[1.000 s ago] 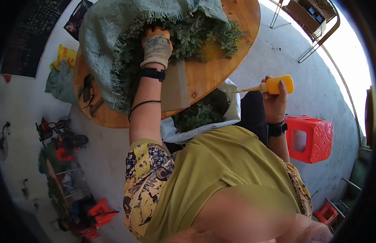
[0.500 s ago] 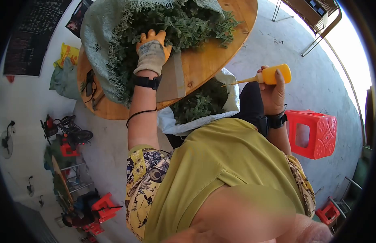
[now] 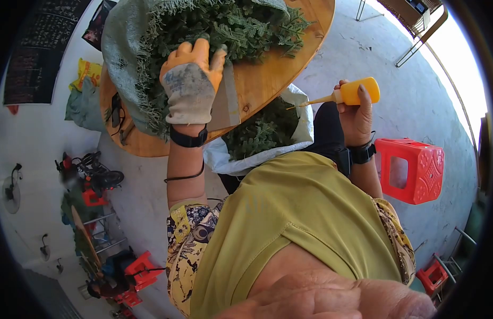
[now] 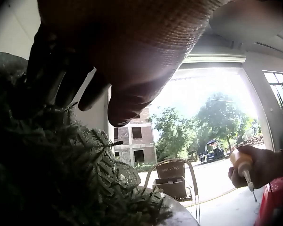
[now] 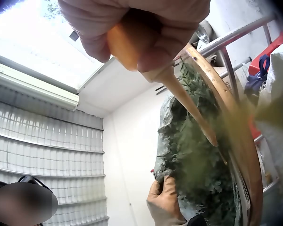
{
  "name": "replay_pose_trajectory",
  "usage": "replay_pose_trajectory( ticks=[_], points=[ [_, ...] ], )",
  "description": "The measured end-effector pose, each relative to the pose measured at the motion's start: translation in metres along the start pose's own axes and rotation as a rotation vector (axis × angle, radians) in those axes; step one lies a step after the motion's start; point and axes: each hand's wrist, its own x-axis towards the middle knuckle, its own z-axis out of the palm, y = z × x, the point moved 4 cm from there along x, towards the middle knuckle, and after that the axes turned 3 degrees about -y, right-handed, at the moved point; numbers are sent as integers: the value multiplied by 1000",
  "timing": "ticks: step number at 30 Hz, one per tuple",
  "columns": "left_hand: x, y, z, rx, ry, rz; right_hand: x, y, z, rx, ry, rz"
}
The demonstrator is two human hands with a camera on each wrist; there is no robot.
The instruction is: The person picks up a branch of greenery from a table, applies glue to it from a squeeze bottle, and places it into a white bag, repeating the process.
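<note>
In an orange and grey glove, the left hand (image 3: 192, 80) lies over the green sprigs (image 3: 233, 29) on the round table, its fingers spread and fairly straight. The left wrist view has its gloved fingers just above the sprigs (image 4: 92, 165). Bare, the right hand (image 3: 357, 119) grips a yellow bottle (image 3: 359, 91) with a long thin nozzle pointing left. That nozzle (image 5: 191, 106) crosses the right wrist view, away from the hand. Below the table edge, a white sack (image 3: 305, 122) holds more sprigs (image 3: 260, 133).
A green woven sack (image 3: 119, 50) drapes around the sprigs on the wooden table (image 3: 268, 85). Cardboard (image 3: 225, 106) lies at its near edge, with dark glasses (image 3: 117, 114) at the left. A red stool (image 3: 411, 170) stands right; a chair (image 3: 424, 24) is farther off.
The gloved hand has drawn back out of the sprigs toward the body, its fingers coming into view and spreading. The bottle hand has shifted slightly, with its hold unchanged.
</note>
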Motion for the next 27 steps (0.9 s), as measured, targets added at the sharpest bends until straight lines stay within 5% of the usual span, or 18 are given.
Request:
replay_pose_trajectory(
  ticks=[1,8,10,16,22,23,27],
  points=[
    [6,11,0,8,203,127,0,0,-2,6,-9,6],
    [42,39,81,153,84,235,-5,-11,-6,20,55,-27],
    [44,35,93,231,-126,209,-4,-13,-14,29,45,-18],
    [16,17,78,54,-46,234,0,-12,-20,50,58,-14],
    [-34,-8,91,28,-204,243,5,-7,-18,49,59,-4],
    [-48,-13,100,-23,-40,262,5,-6,-17,46,50,7],
    [-64,-22,120,-475,-284,-54,5,-3,-15,34,39,15]
  ],
)
